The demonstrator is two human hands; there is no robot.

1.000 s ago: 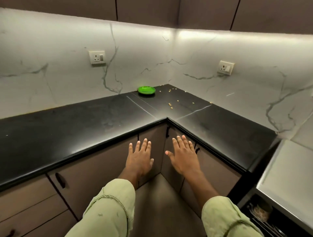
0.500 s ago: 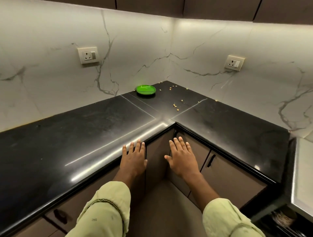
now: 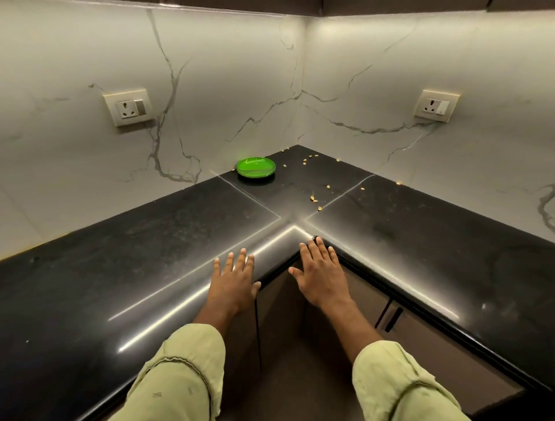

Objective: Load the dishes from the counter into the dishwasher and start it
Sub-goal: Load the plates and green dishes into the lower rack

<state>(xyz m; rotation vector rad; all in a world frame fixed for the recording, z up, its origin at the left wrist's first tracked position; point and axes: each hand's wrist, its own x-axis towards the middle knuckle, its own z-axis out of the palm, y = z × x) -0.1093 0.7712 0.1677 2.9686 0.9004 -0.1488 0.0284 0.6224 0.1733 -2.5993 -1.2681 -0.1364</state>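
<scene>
At back corner of black stone worktop: small round green plate, near wall, crumbs beside. Both empty, fingers straight: left grip, right grip, over front edge, well apart from plate. Step looks like reach for plate. Next: lean in, pick up.

An L-shaped black worktop of polished stone fills the corner, its thin pale seams crossing near the inner angle. Bright streaks of light reflect along its front edge. Behind it rise two walls of white marble with grey veins, the left wall and the right wall, lit from above by a glow under the dark upper cabinets. Each wall bears a cream socket: the left socket, the right socket. Small pale crumbs lie scattered toward the corner. Below, brown cabinet doors – one with a dark handle – meet a dim brown floor.
</scene>
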